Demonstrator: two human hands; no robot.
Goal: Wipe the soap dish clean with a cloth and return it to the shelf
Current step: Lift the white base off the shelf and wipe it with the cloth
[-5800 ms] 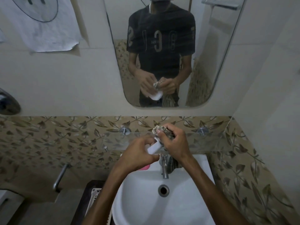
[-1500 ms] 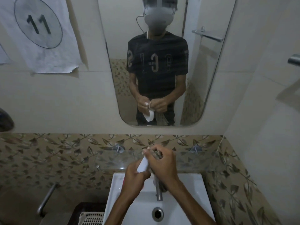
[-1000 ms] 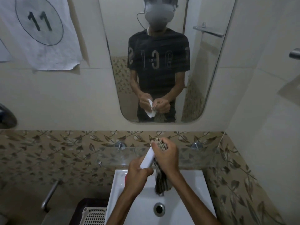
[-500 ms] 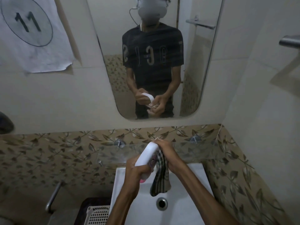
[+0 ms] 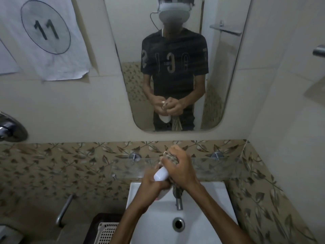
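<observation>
Just above the white washbasin [image 5: 207, 226], at lower centre of the frame, the white soap dish [image 5: 161, 174] is being gripped in the left hand [image 5: 151, 186], whose fingers are being kept closed around its lower end. The right hand [image 5: 181, 170] is being held in a fist around a bunched, checked cloth [image 5: 171, 158], which is being pressed against the upper part of the dish; a tail of the cloth is hanging down beside the tap [image 5: 178, 201]. Both hands are full, neither being open.

Behind the hands, the glass shelf [image 5: 219, 167] is being left without the dish, across the middle of the frame beneath the mirror [image 5: 175, 85]. In the mirror the same two-handed hold is being reflected.

By judgement, the wiping step is under way and is not being shown as finished: how clean the dish is cannot be told, since most of it is being covered by fingers and cloth. What is left is the rest of the wiping and the return of the dish to the glass shelf, close behind the hands.
</observation>
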